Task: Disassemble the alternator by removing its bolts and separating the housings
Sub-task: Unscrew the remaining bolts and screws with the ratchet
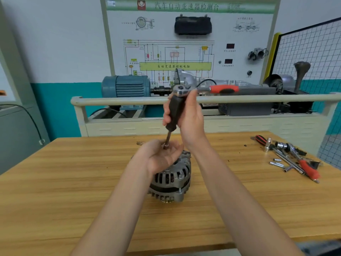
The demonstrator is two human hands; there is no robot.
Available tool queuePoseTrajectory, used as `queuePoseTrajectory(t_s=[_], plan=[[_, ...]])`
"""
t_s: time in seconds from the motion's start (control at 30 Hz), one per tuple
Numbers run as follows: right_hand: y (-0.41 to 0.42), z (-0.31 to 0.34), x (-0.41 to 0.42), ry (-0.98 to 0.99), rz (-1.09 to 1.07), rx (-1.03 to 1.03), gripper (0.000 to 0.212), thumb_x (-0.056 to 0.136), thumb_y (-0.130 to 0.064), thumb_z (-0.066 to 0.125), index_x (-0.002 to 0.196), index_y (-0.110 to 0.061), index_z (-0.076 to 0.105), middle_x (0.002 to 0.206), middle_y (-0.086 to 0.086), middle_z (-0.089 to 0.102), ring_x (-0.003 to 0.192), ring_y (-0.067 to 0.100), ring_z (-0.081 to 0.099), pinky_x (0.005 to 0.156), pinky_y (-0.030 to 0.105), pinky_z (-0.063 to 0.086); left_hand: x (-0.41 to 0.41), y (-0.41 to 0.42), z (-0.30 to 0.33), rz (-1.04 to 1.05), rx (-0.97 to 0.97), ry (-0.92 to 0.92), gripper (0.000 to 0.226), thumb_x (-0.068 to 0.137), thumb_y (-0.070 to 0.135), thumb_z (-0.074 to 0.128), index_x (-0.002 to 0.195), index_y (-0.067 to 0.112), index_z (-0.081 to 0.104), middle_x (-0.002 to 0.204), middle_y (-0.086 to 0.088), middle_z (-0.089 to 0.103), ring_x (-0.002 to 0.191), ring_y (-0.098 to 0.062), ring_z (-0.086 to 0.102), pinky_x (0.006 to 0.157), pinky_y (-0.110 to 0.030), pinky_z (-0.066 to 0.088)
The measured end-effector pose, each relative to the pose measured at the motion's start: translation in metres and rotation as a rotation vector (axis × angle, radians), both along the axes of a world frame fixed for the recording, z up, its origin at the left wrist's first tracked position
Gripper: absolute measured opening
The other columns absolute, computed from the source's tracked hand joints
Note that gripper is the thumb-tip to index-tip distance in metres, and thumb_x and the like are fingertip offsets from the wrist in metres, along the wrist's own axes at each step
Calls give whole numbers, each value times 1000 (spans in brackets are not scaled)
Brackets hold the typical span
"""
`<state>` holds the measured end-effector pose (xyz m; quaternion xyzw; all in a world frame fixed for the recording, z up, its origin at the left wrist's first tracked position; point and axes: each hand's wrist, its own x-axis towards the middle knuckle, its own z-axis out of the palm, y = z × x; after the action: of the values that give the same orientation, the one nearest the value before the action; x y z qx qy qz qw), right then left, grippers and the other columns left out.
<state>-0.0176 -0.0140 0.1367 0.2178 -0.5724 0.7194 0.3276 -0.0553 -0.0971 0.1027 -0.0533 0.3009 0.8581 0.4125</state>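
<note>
On the wooden table [73,182] stands the alternator [170,183], its housings still joined, with one bolt [180,176] visible. The right hand [188,117] grasps a driver handle [175,109]. The left hand [162,156], relaxed, steadies the shaft tip [167,143]. Most work seems to remain.

Loose sockets and extension bars [287,156] heaped near right edge of wooden table [73,182] (red-handled tools among them). Beyond far edge: training bench with blue electric motor [125,86], wiring-diagram board [184,43], wire mesh panel [311,50].
</note>
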Motion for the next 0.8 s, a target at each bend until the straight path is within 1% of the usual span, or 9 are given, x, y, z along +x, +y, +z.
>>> queuePoseTrajectory(t_s=[0.07,0.13,0.17,0.23,0.3,0.37,0.43,0.53,0.8], plan=[[1,7,-6,11,7,-93,53,97,-52,16,85,-14,51,57,-4,51,43,9,43,42,21,37,2,-6,-2,-99,-257,290,38,103,35,40,97,0,52,89,-7,63,76,-15,65,53,-33,58],[7,10,-9,5,2,-202,55,101,-50,14,81,-15,51,51,-7,47,37,7,36,37,17,28,2,-8,-11,28,-686,737,34,101,33,45,102,0,56,70,-5,68,55,-14,62,50,-31,56],[11,10,-10,-14,-11,-244,55,102,-50,16,81,-15,51,50,-7,46,36,7,33,36,16,25,-1,-8,-17,198,-854,959,27,100,27,48,104,3,59,70,-3,68,56,-12,62,55,-35,57],[17,4,-9,-74,-24,-290,55,101,-53,19,78,-15,52,49,-6,45,36,7,31,35,16,23,-9,-9,-30,560,-1048,1358,17,96,22,52,102,10,61,87,3,65,81,-11,61,76,-38,55],[20,-5,-5,-130,-21,-269,56,100,-55,23,75,-15,53,49,-5,44,36,8,29,35,16,22,-17,-8,-41,603,-1139,1625,26,94,31,54,114,16,59,111,5,56,109,-8,46,93,-28,41],[21,-14,0,-174,-10,-214,54,95,-60,31,72,-16,53,49,-5,42,36,8,29,35,17,21,-26,-3,-53,377,-1289,1714,41,97,41,46,129,16,53,129,-1,50,122,-13,40,100,-31,35],[21,-17,3,-199,-10,-187,47,88,-59,41,70,-17,51,49,-5,42,36,8,28,36,18,20,-32,-1,-60,250,-1455,1745,45,99,47,36,126,19,57,128,-3,56,118,-20,48,95,-38,41],[21,-19,6,-195,-65,-148,43,93,-53,46,68,-18,47,48,-5,42,36,8,27,36,17,21,-40,-2,-59,222,-1425,1746,43,98,49,35,115,22,64,118,1,62,109,-20,54,88,-38,44],[14,-20,5,-172,-67,-183,42,86,-55,47,70,-17,45,48,-6,39,35,6,27,34,16,22,-44,-4,-59,192,-1392,1767,41,98,49,38,116,25,65,119,5,62,109,-18,54,84,-34,43]])
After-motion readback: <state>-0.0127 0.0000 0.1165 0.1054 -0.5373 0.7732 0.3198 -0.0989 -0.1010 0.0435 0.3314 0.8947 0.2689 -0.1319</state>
